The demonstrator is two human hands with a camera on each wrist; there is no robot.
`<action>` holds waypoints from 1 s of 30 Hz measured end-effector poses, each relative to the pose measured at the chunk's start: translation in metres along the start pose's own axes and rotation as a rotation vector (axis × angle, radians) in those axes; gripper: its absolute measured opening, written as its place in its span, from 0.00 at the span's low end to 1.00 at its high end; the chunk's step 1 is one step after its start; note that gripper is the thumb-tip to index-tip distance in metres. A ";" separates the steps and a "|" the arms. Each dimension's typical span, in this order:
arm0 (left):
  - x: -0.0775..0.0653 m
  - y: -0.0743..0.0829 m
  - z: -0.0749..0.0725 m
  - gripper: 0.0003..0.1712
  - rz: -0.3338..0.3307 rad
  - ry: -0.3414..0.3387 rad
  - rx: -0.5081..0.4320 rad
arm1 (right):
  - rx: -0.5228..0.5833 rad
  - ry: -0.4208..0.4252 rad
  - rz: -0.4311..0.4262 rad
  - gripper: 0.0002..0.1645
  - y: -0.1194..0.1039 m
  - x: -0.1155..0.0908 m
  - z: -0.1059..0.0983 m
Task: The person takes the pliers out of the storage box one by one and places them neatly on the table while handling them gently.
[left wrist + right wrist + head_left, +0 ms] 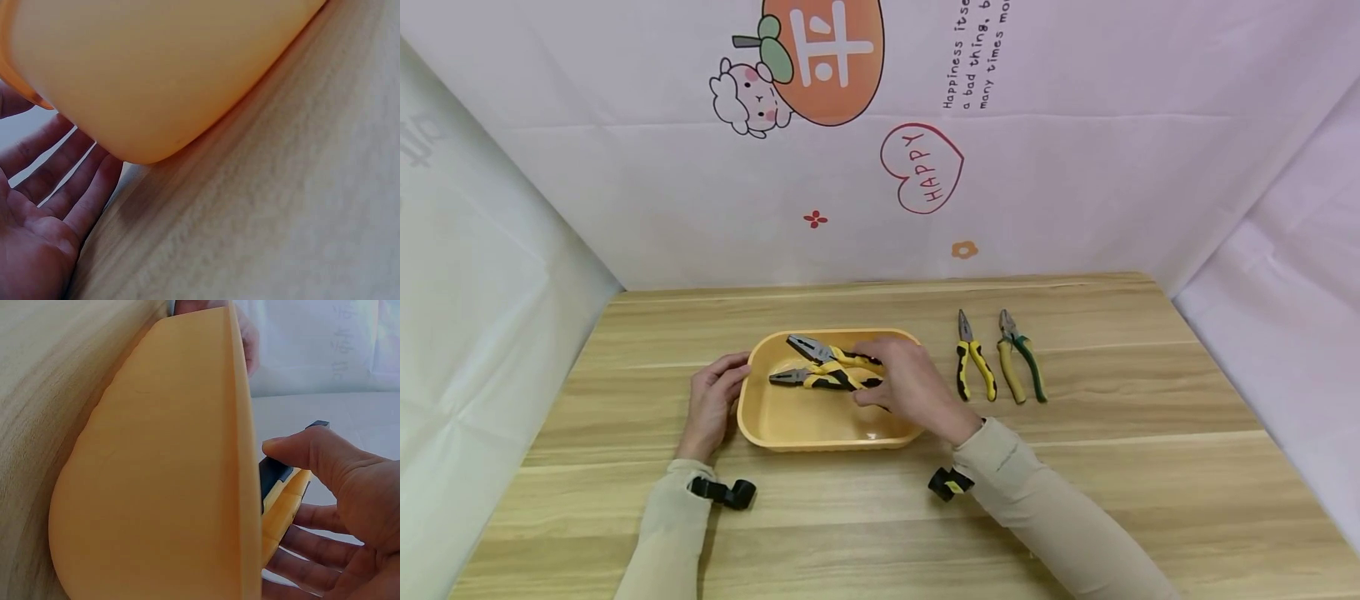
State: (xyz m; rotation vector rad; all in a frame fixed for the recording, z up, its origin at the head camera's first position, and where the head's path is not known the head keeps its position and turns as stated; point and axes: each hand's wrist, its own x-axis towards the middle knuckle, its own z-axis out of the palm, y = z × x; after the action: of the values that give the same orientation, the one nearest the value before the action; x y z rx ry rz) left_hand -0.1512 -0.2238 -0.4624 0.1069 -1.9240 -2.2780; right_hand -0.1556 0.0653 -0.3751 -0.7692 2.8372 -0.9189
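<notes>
Head view, basin: yellow basin (797, 421) on the wooden bench (850, 525).
Crossed pliers: inside the basin, toward its far side, upper combination pliers (824, 353) cross over lower combination pliers (812, 382); both heads point to the basin's left end.
Right grip (913, 383): over the basin's right part, grasping the upper combination pliers by their handles.
Left grip (710, 408): at the basin's left end, unclenched, fingertips touching the rim.
Long-nose pliers (966, 337): near the basin on its right, yellow-and-black handles spread, nose pointing away.
Green-and-tan pliers (1012, 335): farther right of the basin, handles spread.
Backdrop: white cloth (1075, 192) beyond the basin, printed with a red HAPPY heart (922, 169).
Left wrist view, fingers: extended, tips against the basin's outer wall.
Right wrist view, thumb: pressed on a black handle part above the basin's rim, with fingers below the yellow part; the basin's wall hides the rest of the pliers.
</notes>
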 end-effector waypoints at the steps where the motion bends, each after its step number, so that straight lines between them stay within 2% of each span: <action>1: 0.000 0.000 0.000 0.18 0.001 0.000 -0.001 | 0.015 0.001 0.001 0.37 0.001 0.000 0.000; 11: 0.000 0.000 0.000 0.20 -0.008 0.000 -0.008 | 0.062 0.035 -0.020 0.34 0.010 -0.002 -0.003; 17: 0.001 0.000 0.000 0.20 0.002 -0.010 -0.024 | 0.129 0.037 0.019 0.32 0.012 -0.007 -0.011; 24: 0.001 0.001 0.000 0.19 0.014 -0.012 -0.030 | 0.199 0.128 0.035 0.34 0.011 -0.009 -0.019; 28: 0.001 0.001 0.000 0.19 0.004 -0.010 -0.025 | 0.260 0.146 0.078 0.36 0.009 -0.013 -0.026; 30: 0.001 0.000 0.000 0.20 0.003 -0.007 -0.023 | 0.271 0.165 0.073 0.36 0.008 -0.014 -0.030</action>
State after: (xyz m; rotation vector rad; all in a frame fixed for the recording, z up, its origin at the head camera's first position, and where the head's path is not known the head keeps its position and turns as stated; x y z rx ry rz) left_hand -0.1523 -0.2237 -0.4618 0.0930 -1.8990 -2.3012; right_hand -0.1531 0.0937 -0.3560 -0.5793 2.7653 -1.3767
